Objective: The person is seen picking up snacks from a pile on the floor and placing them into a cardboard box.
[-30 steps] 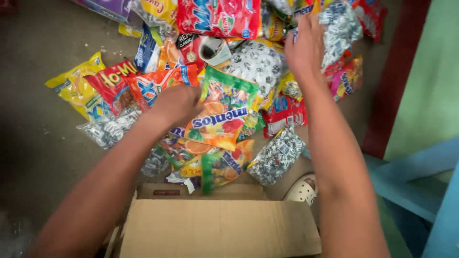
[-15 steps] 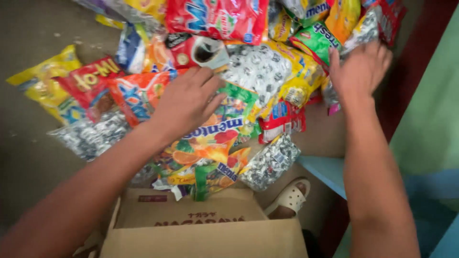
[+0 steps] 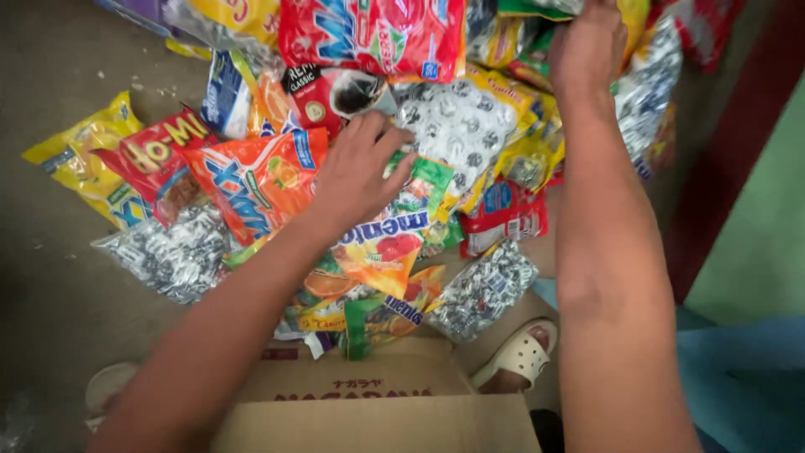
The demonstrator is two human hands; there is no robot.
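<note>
Plastic sweet bags [image 3: 369, 33] lay heaped on the grey floor [image 3: 50, 277]. Left hand [image 3: 356, 172] rested palm down, fingers spread, on a green fruit-candy bag [image 3: 394, 243], beside the orange bag [image 3: 251, 180]; no grasp was visible. Right hand [image 3: 587, 46] lay flat on a yellow bag [image 3: 520, 101] at the pile's far edge; its fingertips were cut off, so grip could not be determined. Cardboard box [image 3: 377, 415] sat nearest the camera.
</note>
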